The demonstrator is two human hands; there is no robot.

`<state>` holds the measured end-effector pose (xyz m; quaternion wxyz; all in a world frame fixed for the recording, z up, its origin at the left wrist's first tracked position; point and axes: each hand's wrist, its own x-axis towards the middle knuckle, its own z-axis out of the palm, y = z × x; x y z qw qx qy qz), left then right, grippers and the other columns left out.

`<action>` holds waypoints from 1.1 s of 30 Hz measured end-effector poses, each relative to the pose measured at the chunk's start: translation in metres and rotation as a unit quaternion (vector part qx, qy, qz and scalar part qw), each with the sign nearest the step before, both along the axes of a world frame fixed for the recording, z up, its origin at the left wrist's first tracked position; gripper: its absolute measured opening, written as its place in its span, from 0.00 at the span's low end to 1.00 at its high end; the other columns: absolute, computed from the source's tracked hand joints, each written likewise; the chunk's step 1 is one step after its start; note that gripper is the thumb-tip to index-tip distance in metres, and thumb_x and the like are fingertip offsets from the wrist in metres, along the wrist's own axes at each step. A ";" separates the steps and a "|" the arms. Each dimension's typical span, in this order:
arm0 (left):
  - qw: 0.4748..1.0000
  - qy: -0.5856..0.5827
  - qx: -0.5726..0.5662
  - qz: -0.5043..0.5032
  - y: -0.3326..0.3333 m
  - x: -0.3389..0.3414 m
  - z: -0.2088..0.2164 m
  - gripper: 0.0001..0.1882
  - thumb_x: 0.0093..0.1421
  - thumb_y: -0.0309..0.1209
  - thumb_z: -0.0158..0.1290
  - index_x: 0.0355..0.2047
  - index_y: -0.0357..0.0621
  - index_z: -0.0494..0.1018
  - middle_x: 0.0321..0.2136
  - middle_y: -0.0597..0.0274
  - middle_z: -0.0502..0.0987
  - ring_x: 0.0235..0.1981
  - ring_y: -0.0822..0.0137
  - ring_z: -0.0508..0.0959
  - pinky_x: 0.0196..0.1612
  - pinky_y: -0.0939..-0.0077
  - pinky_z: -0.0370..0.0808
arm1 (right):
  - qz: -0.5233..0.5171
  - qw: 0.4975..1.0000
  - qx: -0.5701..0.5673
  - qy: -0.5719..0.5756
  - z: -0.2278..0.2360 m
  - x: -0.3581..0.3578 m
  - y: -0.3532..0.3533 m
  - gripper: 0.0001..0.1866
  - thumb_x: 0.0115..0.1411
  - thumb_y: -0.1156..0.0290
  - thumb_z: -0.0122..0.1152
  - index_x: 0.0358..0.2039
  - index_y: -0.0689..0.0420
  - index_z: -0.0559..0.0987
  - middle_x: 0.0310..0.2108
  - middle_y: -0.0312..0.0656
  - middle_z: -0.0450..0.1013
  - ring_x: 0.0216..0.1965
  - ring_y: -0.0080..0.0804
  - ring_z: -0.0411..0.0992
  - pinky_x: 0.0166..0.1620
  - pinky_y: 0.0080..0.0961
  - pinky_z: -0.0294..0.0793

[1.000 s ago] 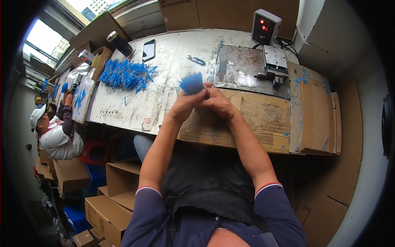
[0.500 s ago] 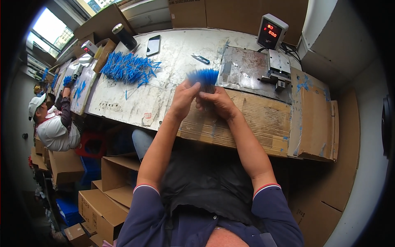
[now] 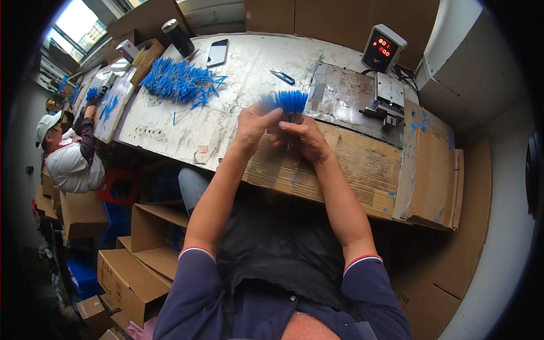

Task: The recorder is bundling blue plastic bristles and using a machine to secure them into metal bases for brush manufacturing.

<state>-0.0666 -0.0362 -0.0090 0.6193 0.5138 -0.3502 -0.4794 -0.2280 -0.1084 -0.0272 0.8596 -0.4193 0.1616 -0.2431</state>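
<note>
A fanned bundle of thin wires with blue tips (image 3: 291, 102) stands upright between my hands, above the near part of the bench. My right hand (image 3: 306, 139) is closed around the lower, bare ends of the bundle. At its left side, my left hand (image 3: 254, 126) is closed with the thumb toward the strands. Some blue tips beside the left fingers are blurred, so how many strands that hand grips is unclear. A loose pile of similar blue wires (image 3: 180, 80) lies farther left on the bench.
Blue thread snips (image 3: 282, 76) and a phone (image 3: 217, 52) lie beyond my hands, near a dark tumbler (image 3: 178, 38). A small metal machine (image 3: 387, 96) and a red-digit display (image 3: 383, 49) stand at right. Cardboard (image 3: 345, 164) covers the near bench edge. A co-worker (image 3: 71, 153) sits far left.
The view has shifted slightly. The blue tips now fan out more beside my left hand, and the display's digits differ. Both hands stay at the bundle.
</note>
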 end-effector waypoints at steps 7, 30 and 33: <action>0.999 -0.010 0.020 0.030 -0.002 -0.008 0.001 0.09 0.67 0.33 0.59 0.37 0.38 0.75 0.23 0.65 0.76 0.17 0.76 0.71 0.16 0.78 0.69 | -0.042 0.999 0.016 -0.008 0.002 0.000 -0.001 0.15 0.61 0.76 0.61 0.49 0.65 0.77 0.37 0.49 0.80 0.33 0.38 0.82 0.35 0.31 0.84; 0.777 -0.559 0.081 0.276 0.064 0.137 -0.037 0.09 0.64 0.31 0.56 0.43 0.46 0.80 0.37 0.53 0.82 0.35 0.56 0.83 0.41 0.60 0.78 | -0.170 0.985 0.014 0.024 -0.009 0.006 -0.005 0.15 0.56 0.81 0.68 0.44 0.66 0.78 0.29 0.43 0.78 0.27 0.34 0.79 0.34 0.34 0.86; 0.740 -0.620 0.077 0.249 0.051 0.148 -0.030 0.10 0.66 0.34 0.55 0.45 0.48 0.80 0.41 0.51 0.83 0.41 0.51 0.82 0.45 0.58 0.77 | -0.192 0.981 0.007 0.021 -0.010 0.008 0.000 0.14 0.56 0.81 0.67 0.44 0.66 0.79 0.29 0.43 0.78 0.27 0.34 0.79 0.34 0.35 0.86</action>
